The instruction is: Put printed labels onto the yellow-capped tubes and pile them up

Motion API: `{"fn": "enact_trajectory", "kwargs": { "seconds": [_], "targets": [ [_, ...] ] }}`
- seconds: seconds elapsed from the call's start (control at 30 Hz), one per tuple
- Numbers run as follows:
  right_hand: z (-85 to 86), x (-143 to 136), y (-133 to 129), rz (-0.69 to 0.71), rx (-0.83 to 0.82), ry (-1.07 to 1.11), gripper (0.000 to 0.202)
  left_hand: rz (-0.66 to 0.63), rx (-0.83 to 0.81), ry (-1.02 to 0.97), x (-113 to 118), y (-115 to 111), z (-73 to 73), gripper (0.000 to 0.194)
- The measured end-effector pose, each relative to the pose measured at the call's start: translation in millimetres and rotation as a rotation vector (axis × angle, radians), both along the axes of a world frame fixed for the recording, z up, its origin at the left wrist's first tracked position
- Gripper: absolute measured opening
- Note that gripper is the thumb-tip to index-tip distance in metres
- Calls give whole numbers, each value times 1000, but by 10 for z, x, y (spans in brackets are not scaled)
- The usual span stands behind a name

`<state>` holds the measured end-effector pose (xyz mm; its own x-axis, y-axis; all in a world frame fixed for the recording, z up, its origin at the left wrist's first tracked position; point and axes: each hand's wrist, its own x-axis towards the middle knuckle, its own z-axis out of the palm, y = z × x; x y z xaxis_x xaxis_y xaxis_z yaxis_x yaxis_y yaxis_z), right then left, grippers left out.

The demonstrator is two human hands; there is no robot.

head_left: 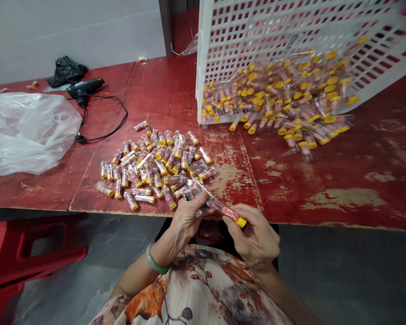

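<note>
My right hand (257, 234) pinches a slim clear tube (229, 212) with a yellow cap and red-and-white contents, near its capped end. The tube slants up toward my left hand (186, 221), which wears a green bangle at the wrist. Its fingers are closed on crinkled clear plastic sleeves (191, 192) with dark print, and the tube's far end meets this plastic. Whether the tube's end sits inside a sleeve, I cannot tell. Just beyond my left hand lies a heap of small wrapped tubes (155, 162) with yellow caps and purple labels.
A white plastic basket (203, 58) lies tipped on its side at the back right, with many yellow-capped tubes (274, 99) spilling onto the worn red table (291, 180). To the left are a heat gun (86, 86) with its cord, a white plastic bag (30, 131), a black bag (67, 71) and a red stool (6, 248).
</note>
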<state>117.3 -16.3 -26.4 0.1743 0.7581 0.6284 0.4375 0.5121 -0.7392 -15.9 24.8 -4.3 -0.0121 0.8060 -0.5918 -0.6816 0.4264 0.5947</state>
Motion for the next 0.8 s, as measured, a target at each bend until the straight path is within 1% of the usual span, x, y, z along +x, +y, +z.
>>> {"fn": "enact_trajectory", "kwargs": {
  "seconds": [0.07,0.17,0.27,0.37,0.43,0.47,0.6,0.67,0.73,0.8],
  "targets": [
    [-6,16,4,-36,73,-121,45,8,4,9,-11,10,-19,40],
    [-14,26,-7,-81,130,-281,53,40,73,29,-11,23,-29,36],
    [-12,12,-10,-137,175,-379,51,79,134,94,6,31,-14,35],
    [-5,-12,-3,-176,247,-422,50,125,246,182,20,31,3,35],
    [-6,-24,4,-157,247,-406,50,131,292,223,19,25,3,34],
    [-9,-28,9,-142,232,-370,50,120,288,230,14,21,-1,34],
    [-43,-30,35,-68,128,-135,42,53,188,178,-15,8,-21,36],
    [-66,-26,42,-26,103,-63,40,32,149,137,-22,7,-24,36],
    [-87,-22,43,-2,111,-49,41,23,136,113,-20,8,-25,36],
    [-103,-24,40,-2,135,-79,43,39,150,129,-13,8,-31,35]
  ]
}}
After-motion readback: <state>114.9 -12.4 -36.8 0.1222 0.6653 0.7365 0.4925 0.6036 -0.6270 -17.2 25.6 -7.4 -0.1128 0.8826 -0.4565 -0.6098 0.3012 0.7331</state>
